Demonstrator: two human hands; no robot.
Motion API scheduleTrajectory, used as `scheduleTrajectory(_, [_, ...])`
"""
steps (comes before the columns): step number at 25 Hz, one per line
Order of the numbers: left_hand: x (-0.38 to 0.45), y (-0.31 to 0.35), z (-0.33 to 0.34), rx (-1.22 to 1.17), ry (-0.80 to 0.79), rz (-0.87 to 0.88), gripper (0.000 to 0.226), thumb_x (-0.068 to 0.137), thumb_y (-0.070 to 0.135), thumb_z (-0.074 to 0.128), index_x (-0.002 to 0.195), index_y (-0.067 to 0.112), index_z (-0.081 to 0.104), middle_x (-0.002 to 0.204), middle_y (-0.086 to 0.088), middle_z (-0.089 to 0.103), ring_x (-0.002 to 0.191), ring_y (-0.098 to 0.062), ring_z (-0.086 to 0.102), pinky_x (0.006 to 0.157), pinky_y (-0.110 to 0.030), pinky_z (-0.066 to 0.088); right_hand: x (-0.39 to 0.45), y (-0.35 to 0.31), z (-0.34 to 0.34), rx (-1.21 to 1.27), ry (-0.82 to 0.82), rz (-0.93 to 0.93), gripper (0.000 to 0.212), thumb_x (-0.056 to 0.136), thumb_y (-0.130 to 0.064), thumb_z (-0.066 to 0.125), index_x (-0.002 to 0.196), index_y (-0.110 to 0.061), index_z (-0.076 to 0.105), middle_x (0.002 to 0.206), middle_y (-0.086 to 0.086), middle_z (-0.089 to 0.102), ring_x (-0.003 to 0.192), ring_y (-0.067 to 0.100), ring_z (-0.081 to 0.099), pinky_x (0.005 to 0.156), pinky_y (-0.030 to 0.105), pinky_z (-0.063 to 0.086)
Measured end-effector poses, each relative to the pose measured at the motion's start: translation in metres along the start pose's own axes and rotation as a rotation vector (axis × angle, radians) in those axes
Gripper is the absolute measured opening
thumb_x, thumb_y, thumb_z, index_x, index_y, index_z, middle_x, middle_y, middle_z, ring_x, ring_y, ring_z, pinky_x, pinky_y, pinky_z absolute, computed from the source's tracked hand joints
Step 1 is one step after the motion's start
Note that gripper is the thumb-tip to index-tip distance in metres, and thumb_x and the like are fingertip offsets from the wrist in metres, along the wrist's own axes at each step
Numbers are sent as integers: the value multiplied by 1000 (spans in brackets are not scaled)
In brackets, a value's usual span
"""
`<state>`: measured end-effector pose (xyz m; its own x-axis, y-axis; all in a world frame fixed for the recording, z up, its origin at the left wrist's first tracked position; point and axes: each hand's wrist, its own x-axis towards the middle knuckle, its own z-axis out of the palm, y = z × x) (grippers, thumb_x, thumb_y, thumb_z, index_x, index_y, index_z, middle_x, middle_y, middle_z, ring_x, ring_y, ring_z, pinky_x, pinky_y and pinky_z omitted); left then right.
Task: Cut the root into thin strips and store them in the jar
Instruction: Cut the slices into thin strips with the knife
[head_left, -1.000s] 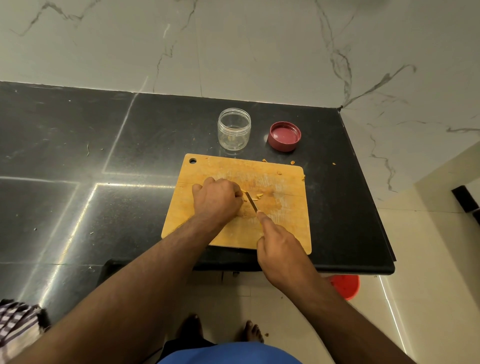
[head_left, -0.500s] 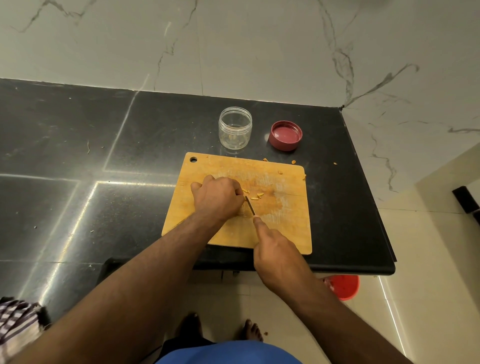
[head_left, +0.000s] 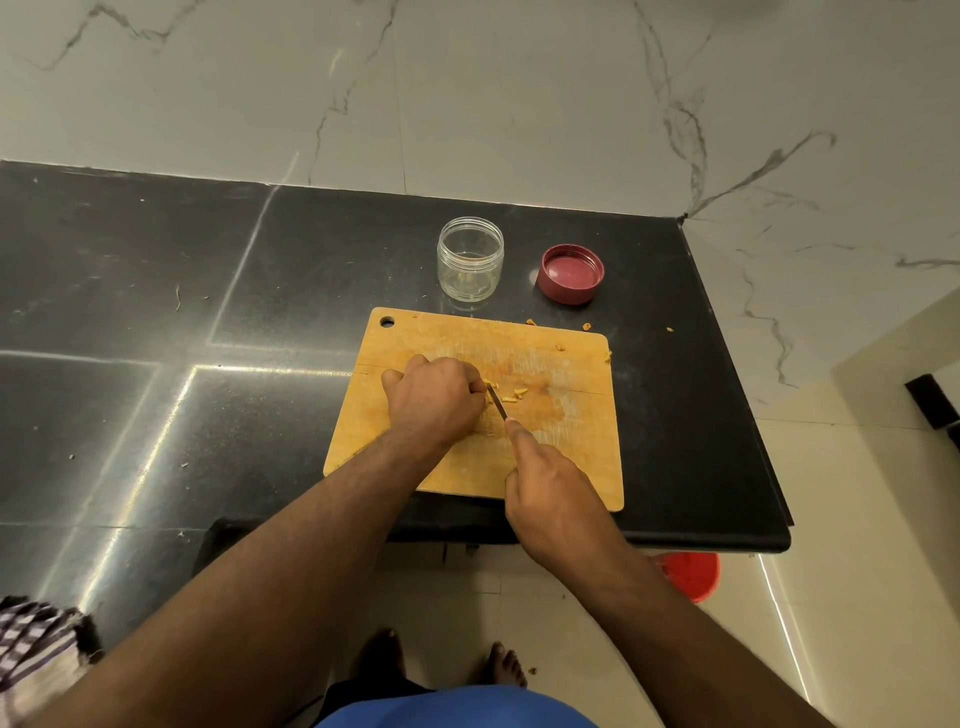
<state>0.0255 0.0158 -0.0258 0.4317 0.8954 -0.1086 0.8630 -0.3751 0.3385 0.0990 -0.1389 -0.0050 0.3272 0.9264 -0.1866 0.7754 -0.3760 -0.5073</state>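
Flanking one knife (head_left: 497, 404): two hands, one jar (head_left: 470, 259).

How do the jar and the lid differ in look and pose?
The jar is clear and tall; the lid is dark red and low. The jar stands upright, mouth up; the lid lies inner side up, to the jar's right. Both sit on the counter behind the board.

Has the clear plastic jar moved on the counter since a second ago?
No. The clear plastic jar stands beyond the wooden cutting board, left of the red lid, as before.
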Motion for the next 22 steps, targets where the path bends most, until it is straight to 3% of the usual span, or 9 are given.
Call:
scheduleTrajectory(8, [2, -2, 2, -13, 0, -12, 19, 92, 46, 61, 101, 35, 74, 98, 14, 69, 107, -18, 49, 83, -42, 30, -3, 0, 1, 35, -47, 7, 55, 102, -20, 34, 155, -24, 21, 107, 1, 57, 91, 16, 55, 73, 32, 44])
scheduleTrajectory(14, [3, -3, 2, -33, -14, -15, 16, 93, 42, 62, 100, 35, 74, 98, 14, 69, 108, -18, 49, 85, -43, 31, -24, 5, -3, 96, 26, 8, 54, 103, -23, 36, 155, -28, 21, 116, -2, 55, 96, 10, 53, 78, 26, 44])
scheduleTrajectory(22, [-3, -1, 1, -44, 14, -21, 20, 94, 43, 59, 103, 34, 75, 101, 14, 70, 109, -18, 50, 83, -42, 29, 3, -1, 2, 15, -20, 3, 55, 101, -19, 34, 155, -24, 21, 112, 3, 58, 94, 19, 55, 79, 36, 50])
